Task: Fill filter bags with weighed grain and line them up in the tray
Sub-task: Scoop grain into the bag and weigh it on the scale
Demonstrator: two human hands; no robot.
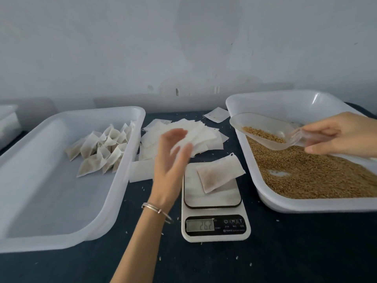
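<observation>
Scale (214, 203) sits just right of your left hand (173, 154), fingers spread, blurred, filled bag (220, 174) on it lying diagonally; right hand (338, 135) grips loaded scoop (265, 131) over grain tray (265, 197).

Left hand (173, 152) motion-blurred, finger pose and contact with empty-bag pile (183, 137) unclear; right hand (338, 135) cropped at right edge; grain tray (285, 203) cut off at right; bag tray (61, 242) cut off at left; scale (214, 203) display digits (201, 225) smeared, unreadable; white container (8, 121) at far left only partly in frame.
</observation>
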